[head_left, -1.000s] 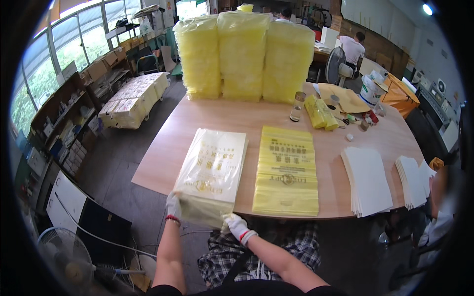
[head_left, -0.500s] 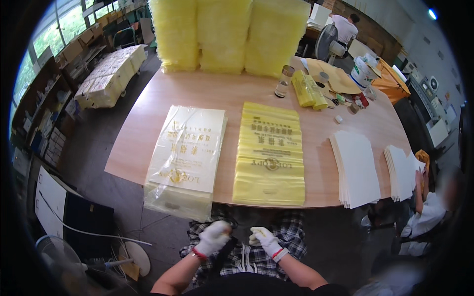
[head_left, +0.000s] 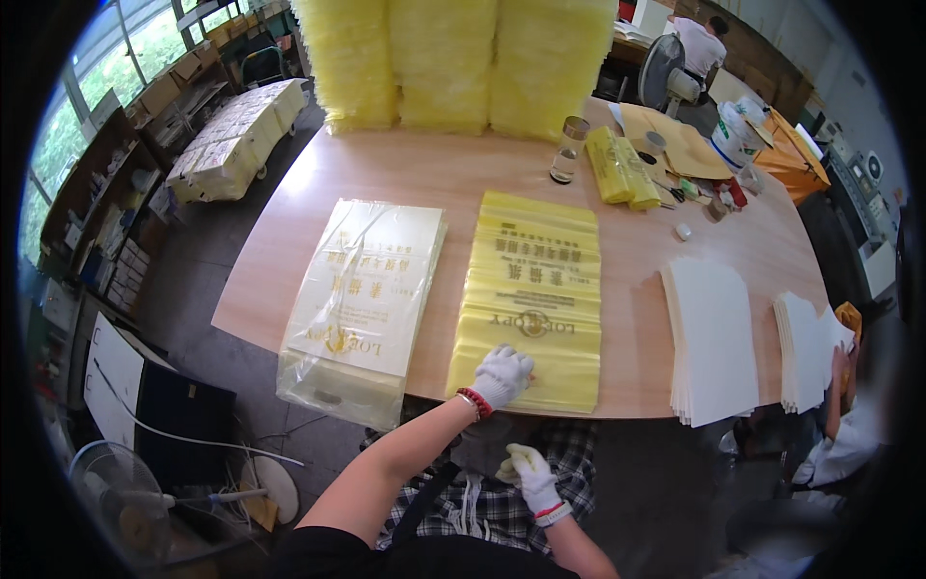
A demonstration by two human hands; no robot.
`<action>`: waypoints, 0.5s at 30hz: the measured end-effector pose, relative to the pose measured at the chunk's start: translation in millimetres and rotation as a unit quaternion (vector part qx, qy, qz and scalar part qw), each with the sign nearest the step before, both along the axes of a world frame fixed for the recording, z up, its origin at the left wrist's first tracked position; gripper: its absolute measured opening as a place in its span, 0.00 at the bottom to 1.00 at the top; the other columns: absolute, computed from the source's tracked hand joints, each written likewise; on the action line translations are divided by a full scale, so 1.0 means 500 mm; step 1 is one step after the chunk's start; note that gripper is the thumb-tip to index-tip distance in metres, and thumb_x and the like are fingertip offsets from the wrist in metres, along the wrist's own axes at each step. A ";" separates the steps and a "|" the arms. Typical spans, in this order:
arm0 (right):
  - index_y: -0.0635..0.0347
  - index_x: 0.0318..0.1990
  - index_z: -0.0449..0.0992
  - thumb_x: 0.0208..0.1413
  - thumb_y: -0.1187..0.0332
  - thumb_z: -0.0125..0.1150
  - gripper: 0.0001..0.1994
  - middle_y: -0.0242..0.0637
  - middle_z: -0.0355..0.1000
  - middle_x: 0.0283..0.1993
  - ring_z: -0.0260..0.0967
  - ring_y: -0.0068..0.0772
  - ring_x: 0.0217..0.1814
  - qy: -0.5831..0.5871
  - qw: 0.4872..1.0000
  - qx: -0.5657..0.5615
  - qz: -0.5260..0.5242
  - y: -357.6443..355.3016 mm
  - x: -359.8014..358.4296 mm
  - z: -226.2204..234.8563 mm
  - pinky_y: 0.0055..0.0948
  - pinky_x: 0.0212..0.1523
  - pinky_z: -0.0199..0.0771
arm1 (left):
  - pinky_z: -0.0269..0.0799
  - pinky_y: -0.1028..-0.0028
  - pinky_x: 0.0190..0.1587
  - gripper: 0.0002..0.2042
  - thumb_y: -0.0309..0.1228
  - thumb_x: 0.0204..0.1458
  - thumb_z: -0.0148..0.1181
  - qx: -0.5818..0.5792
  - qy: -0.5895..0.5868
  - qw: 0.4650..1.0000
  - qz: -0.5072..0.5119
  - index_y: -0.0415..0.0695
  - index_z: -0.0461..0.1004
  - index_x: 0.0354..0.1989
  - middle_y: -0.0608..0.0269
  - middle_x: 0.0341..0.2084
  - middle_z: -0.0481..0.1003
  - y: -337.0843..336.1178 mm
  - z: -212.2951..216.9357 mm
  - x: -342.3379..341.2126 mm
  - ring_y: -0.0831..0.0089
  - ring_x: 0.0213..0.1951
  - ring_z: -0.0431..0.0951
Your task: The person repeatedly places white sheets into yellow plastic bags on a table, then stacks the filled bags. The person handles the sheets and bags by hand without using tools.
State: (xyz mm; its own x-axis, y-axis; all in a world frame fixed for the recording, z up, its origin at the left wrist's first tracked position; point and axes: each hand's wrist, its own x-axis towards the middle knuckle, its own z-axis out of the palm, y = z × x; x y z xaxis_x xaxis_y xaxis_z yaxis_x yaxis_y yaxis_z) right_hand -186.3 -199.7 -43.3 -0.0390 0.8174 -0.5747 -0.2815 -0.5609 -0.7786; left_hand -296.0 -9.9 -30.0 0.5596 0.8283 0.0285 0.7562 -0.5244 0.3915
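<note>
My left hand (head_left: 503, 376), in a white glove, reaches over the near part of a stack of yellow printed plastic bags (head_left: 531, 270). Its fingers are curled down against the top bag, and what is under the tips is hidden. Above my lap, my right hand (head_left: 531, 477), also gloved, is closed with its fingers bent and nothing visible in it. Left of the yellow stack lies a pile of white paper in a clear printed plastic bag (head_left: 362, 289). The bag's loose end (head_left: 338, 391) hangs past the table's near edge.
Tall yellow stacks (head_left: 444, 68) stand along the table's (head_left: 260, 251) far side. A glass jar (head_left: 569, 150), yellow rolls (head_left: 619, 169) and white paper stacks (head_left: 714, 338) are to the right. A co-worker's hand (head_left: 841, 362) touches paper at far right. A fan (head_left: 135, 492) stands lower left.
My left hand has moved from above my lap forward and right onto the yellow bags. My right hand has stayed over my lap, slightly shifted. The view has tilted a little.
</note>
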 end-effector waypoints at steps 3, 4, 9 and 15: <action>0.64 0.48 0.65 0.59 0.67 0.47 0.13 0.38 0.71 0.31 0.70 0.26 0.29 -0.035 0.992 0.117 0.021 0.051 0.022 0.030 0.26 0.35 0.74 | 0.63 0.65 0.48 0.09 0.38 0.45 0.54 0.163 -0.042 0.986 0.004 0.46 0.73 0.29 0.64 0.31 0.73 -0.024 0.011 -0.009 0.63 0.43 0.69; 0.65 0.49 0.65 0.59 0.67 0.46 0.14 0.36 0.71 0.30 0.71 0.26 0.29 -0.049 0.992 0.117 0.025 0.074 0.028 0.041 0.26 0.34 0.74 | 0.63 0.65 0.48 0.09 0.38 0.45 0.54 0.112 -0.026 0.993 0.001 0.47 0.73 0.29 0.64 0.31 0.73 -0.023 0.005 -0.014 0.63 0.42 0.69; 0.63 0.49 0.64 0.58 0.65 0.45 0.15 0.35 0.70 0.28 0.70 0.27 0.26 -0.045 0.993 0.108 -0.019 0.113 0.050 0.053 0.28 0.33 0.75 | 0.65 0.65 0.45 0.07 0.38 0.44 0.54 -0.070 0.012 0.997 -0.012 0.50 0.74 0.28 0.61 0.28 0.74 0.037 -0.012 -0.003 0.62 0.39 0.71; 0.52 0.50 0.65 0.56 0.58 0.53 0.17 0.30 0.66 0.47 0.64 0.30 0.47 0.174 0.972 0.085 -0.133 0.202 0.026 0.086 0.39 0.47 0.67 | 0.70 0.63 0.34 0.08 0.36 0.46 0.53 -0.112 -0.066 0.991 -0.015 0.47 0.71 0.31 0.53 0.28 0.74 0.029 0.100 0.005 0.54 0.31 0.73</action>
